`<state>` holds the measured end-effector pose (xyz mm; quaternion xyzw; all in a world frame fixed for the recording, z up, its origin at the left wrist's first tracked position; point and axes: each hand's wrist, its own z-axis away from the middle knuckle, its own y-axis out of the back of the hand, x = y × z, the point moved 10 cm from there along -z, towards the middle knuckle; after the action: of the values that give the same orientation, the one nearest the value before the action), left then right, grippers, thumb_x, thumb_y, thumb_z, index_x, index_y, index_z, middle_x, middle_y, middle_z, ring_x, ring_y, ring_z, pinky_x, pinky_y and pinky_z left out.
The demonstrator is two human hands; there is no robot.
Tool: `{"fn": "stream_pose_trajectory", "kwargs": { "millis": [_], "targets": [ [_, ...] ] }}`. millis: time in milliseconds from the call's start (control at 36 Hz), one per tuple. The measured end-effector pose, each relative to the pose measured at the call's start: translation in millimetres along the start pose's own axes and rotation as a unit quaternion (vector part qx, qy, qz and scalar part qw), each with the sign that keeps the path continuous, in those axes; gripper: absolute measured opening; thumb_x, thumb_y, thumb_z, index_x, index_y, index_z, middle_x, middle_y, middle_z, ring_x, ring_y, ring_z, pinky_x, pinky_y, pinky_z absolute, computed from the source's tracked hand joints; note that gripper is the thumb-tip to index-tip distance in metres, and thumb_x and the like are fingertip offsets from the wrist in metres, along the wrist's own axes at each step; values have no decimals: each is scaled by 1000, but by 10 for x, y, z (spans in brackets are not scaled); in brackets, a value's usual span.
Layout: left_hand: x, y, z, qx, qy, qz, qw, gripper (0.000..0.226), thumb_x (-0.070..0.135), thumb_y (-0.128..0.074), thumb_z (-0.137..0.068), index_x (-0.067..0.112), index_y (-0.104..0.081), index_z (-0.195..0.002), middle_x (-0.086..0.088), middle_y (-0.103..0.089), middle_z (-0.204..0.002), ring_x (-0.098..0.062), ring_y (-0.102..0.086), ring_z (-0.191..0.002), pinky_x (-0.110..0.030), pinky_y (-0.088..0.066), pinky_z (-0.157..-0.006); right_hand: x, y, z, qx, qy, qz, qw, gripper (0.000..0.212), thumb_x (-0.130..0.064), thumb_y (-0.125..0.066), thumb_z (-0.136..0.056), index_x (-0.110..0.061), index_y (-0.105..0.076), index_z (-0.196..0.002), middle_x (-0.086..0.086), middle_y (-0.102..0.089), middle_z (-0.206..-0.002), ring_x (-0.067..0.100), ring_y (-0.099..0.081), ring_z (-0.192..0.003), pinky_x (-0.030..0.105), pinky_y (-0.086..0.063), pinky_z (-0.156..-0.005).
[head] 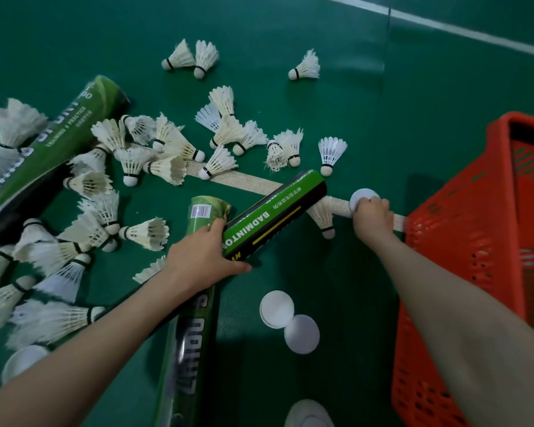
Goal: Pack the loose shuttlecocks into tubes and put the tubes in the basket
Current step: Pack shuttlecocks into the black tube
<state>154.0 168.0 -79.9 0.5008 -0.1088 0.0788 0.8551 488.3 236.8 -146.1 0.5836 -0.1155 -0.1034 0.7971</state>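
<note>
Currently, left hand (204, 260): fingers and thumb are wrapped round the near end of the green-and-black tube (275, 215), which slants up and away from the palm, clear of the floor.
Right hand (372, 218): the fingertips pinch a white cap (362, 197) (round and flat), held just beyond the tube's far end and apart from it.
Loose shuttlecocks (154, 149): scattered over the green floor (336, 87), most of them beyond and to the left of the left fingers; a single shuttlecock (322, 217) lies between the tube's far end and the right fingers.
Second tube (195, 318): lies on the floor under the left wrist, its barcode end just beside the left fingers.
Third tube (43, 155): well to the left of the left fingers, among the shuttlecocks.
Spare caps (276, 309): two, overlapping, on the floor between the forearms, nearer the body than either set of fingers.
Basket (475, 241): red, just to the right of the right fingers; what it holds cannot be told.
</note>
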Motion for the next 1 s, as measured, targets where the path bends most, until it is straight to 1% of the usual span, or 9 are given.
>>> {"fn": "stream_pose_trajectory", "kwargs": {
  "millis": [111, 194, 278, 361, 528, 639, 694, 806, 1000],
  "targets": [
    [-130, 44, 119, 16, 8, 17, 1000, 89, 71, -69, -62, 26, -36, -132, 2, -58, -118, -21, -59, -100, -36, -51, -78, -98, 387, 151, 136, -30, -159, 977, 26, -15, -45, -95, 2, -57, -111, 22, -48, -121, 35, -40, -113, 40, -35, -90],
    [-238, 101, 237, 33, 21, 31, 999, 89, 70, -69, -64, 27, -35, -134, 0, -58, -119, -22, -58, -101, -35, -49, -78, -369, 755, 353, 192, -13, -423, 885, 14, -13, -46, -93, -2, -55, -96, 18, -45, -120, 31, -40, -114, 36, -33, -97],
    [-333, 178, 391, 60, 33, 53, 996, 85, 67, -70, -66, 29, -36, -133, 0, -58, -116, -23, -58, -101, -35, -49, -79, -821, 942, 572, 118, 42, -606, 785, 8, -12, -45, -95, -11, -49, -88, 2, -44, -111, 17, -46, -104, 30, -39, -94],
    [-433, 261, 574, 102, 29, 62, 993, 81, 65, -70, -67, 31, -37, -132, 3, -58, -115, -21, -58, -99, -35, -50, -76, -1247, 997, 784, 6, 86, -677, 731, 14, -13, -46, -98, -15, -47, -84, -7, -49, -94, 4, -48, -84, 22, -39, -80],
    [-651, 330, 930, 156, 14, 64, 986, 83, 62, -68, -70, 30, -33, -139, 2, -56, -117, -22, -57, -100, -35, -50, -77, -1530, 1103, 1051, -46, 128, -688, 713, 19, -9, -44, -98, -17, -44, -80, -11, -55, -111, 2, -53, -107, 21, -41, -94],
    [-742, 300, 1092, 167, 17, 85, 982, 87, 64, -68, -69, 33, -30, -141, 5, -56, -114, -20, -57, -98, -35, -51, -76, -1656, 1185, 1230, -47, 186, -652, 734, 13, -24, -44, -95, -24, -47, -83, -9, -48, -84, 11, -46, -84, 34, -37, -86],
    [-764, 305, 1164, 175, 16, 90, 980, 88, 64, -67, -70, 32, -29, -143, 6, -55, -113, -18, -56, -98, -32, -50, -74, -1717, 1223, 1346, -40, 225, -634, 739, 5, -33, -48, -96, -32, -51, -100, -8, -57, -101, 13, -54, -99, 37, -41, -98],
    [-844, 305, 1290, 180, 19, 85, 980, 87, 63, -67, -71, 31, -30, -142, 6, -55, -113, -16, -56, -96, -33, -52, -73, -1769, 1217, 1559, -28, 240, -633, 736, 49, -30, -56, -95, -35, -39, -140, -13, -39, -147, 8, -34, -138, 35, -28, -116],
    [-941, 250, 1574, 193, 35, 89, 976, 84, 58, -72, -68, 27, -39, -138, 4, -58, -106, -18, -60, -88, -31, -52, -66, -1814, 1166, 1784, -12, 213, -660, 720, 42, -41, -61, -89, -32, -57, -130, -3, -60, -131, 14, -52, -125, 44, -39, -109]
  ]
}}
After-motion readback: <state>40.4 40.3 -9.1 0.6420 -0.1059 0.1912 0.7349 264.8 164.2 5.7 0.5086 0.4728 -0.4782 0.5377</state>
